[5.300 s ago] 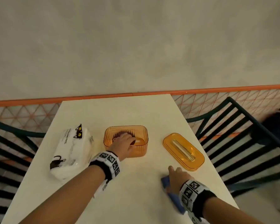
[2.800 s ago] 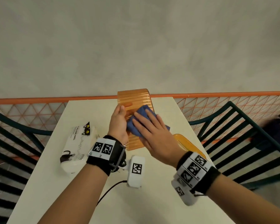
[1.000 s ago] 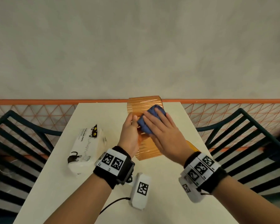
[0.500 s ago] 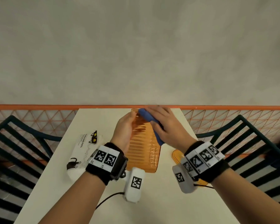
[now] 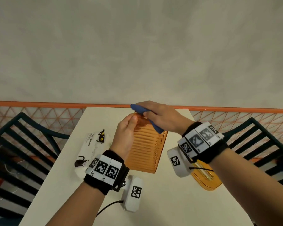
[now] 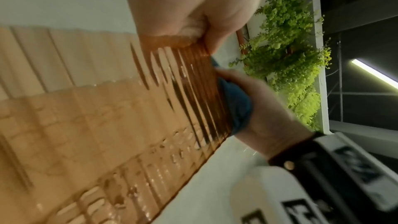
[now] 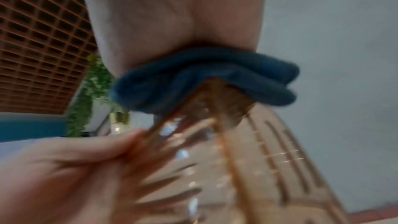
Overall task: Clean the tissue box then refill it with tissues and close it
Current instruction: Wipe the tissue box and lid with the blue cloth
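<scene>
The ribbed orange tissue box (image 5: 145, 149) stands on end above the white table, its open top hidden from me. My left hand (image 5: 126, 132) grips its left side, thumb on the near face and fingers behind the wall (image 6: 172, 43). My right hand (image 5: 160, 116) holds a folded blue cloth (image 5: 152, 121) pressed over the box's top right edge (image 7: 204, 77). The orange lid (image 5: 206, 178) lies flat on the table to the right, partly hidden under my right wrist. A white tissue pack (image 5: 91, 147) with a black cat print lies to the left.
The white table (image 5: 162, 201) ends at an orange-railed mesh fence (image 5: 39, 115). Dark slatted chairs stand on the left (image 5: 23, 144) and right (image 5: 260, 139). A cable (image 5: 108, 207) trails from my left wrist device.
Over five seconds the box was lifted off the table and stood on end. The blue cloth has slid from the box's broad face up to its top right edge. The lid stays put.
</scene>
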The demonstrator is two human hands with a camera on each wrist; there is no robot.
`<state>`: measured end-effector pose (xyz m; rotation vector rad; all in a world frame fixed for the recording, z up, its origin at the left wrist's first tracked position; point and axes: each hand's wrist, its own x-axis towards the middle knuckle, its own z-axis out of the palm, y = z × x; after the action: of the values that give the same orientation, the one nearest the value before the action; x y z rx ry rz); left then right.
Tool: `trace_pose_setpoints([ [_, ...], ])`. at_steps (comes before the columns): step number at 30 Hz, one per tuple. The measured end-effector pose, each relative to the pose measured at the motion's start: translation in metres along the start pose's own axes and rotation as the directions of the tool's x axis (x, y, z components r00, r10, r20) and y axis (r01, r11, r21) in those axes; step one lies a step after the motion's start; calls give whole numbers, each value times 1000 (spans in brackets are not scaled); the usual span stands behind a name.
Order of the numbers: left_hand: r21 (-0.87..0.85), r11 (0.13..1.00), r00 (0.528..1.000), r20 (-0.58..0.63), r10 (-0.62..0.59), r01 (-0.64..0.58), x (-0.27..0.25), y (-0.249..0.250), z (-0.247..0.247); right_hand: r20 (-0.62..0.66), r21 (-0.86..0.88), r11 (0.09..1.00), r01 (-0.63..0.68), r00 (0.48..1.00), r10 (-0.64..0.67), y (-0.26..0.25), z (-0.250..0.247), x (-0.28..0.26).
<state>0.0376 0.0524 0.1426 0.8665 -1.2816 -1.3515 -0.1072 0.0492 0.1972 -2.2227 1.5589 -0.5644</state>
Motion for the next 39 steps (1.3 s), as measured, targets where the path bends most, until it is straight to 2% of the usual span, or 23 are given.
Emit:
trace_pose_setpoints([
  [2, 5, 1000, 1000, -5, 11, -11, 0, 0, -1, -36, -87, 984, 158, 986, -162, -8, 8, -3],
  [3, 13, 1000, 1000, -11, 15, -14, 0, 0, -1, -41, -79, 982, 172, 984, -176, -6, 8, -2],
  [4, 22, 1000, 1000, -16, 17, -16, -1, 0, -1, -37, -25, 991, 130, 991, -131, -3, 6, 0],
  [6, 58, 998, 1000, -13, 16, -15, -4, 0, 0, -1, 123, 989, -77, 997, 78, 7, -2, 5],
  [7, 69, 998, 1000, 3, 6, -7, -6, 0, 1, 22, 163, 969, -184, 983, 183, 13, -7, 7],
  [9, 69, 997, 999, 24, -30, 29, -6, -2, 4, 66, 231, 922, -309, 951, 302, 25, -11, 9],
  [12, -2, 993, 993, 37, -115, 115, -4, 0, 7, 26, 313, 886, -343, 935, 352, 29, -11, 6],
  [15, -44, 980, 980, 52, -191, 193, 3, 0, 12, -28, 361, 891, -275, 952, 305, 19, -10, -4],
  [17, -77, 965, 966, 89, -243, 250, 7, 2, 12, -88, 249, 956, -158, 979, 185, 12, -5, -10],
  [19, -141, 949, 955, 141, -261, 281, 11, 3, 7, -166, -40, 999, 14, 986, -21, 7, 9, -18],
  [21, -170, 946, 951, 190, -242, 275, 12, 3, -1, -195, -343, 937, 70, 970, -144, 3, 25, -28],
  [23, -125, 965, 956, 216, -199, 229, 9, 2, -8, -227, -443, 896, 33, 963, -148, -3, 29, -35],
  [25, -69, 981, 958, 235, -162, 183, 1, -1, -11, -191, -335, 941, 35, 976, -105, 0, 23, -31],
  [27, -10, 992, 955, 273, -119, 126, -8, -1, -10, -62, 34, 999, -32, 997, 34, 4, 3, -21],
  [28, 33, 995, 950, 295, -100, 94, -12, 1, -9, -11, 206, 975, -84, 996, 89, 7, -8, -16],
  [29, 76, 995, 946, 316, -78, 57, -15, 3, -10, 10, 272, 955, -116, 993, 118, 9, -15, -14],
  [30, 106, 994, 940, 336, -58, 23, -16, 5, -11, 20, 270, 957, -106, 994, 104, 9, -16, -16],
  [33, 129, 991, 940, 341, -15, -31, -14, 13, -16, 2, 144, 980, 137, 990, -139, -7, -7, -27],
  [35, 153, 987, 945, 328, -3, -50, -13, 15, -18, -22, 115, 968, 223, 975, -222, -12, 1, -28],
  [36, 165, 985, 943, 334, -1, -58, -14, 15, -18, -24, 161, 967, 199, 980, -198, -8, 2, -24],
  [37, 167, 984, 940, 340, 4, -65, -16, 14, -17, -20, 244, 962, 118, 993, -117, -2, 0, -20],
  [39, 178, 981, 936, 353, 11, -78, -19, 13, -17, 1, 401, 911, -96, 995, 104, 15, -4, -12],
])
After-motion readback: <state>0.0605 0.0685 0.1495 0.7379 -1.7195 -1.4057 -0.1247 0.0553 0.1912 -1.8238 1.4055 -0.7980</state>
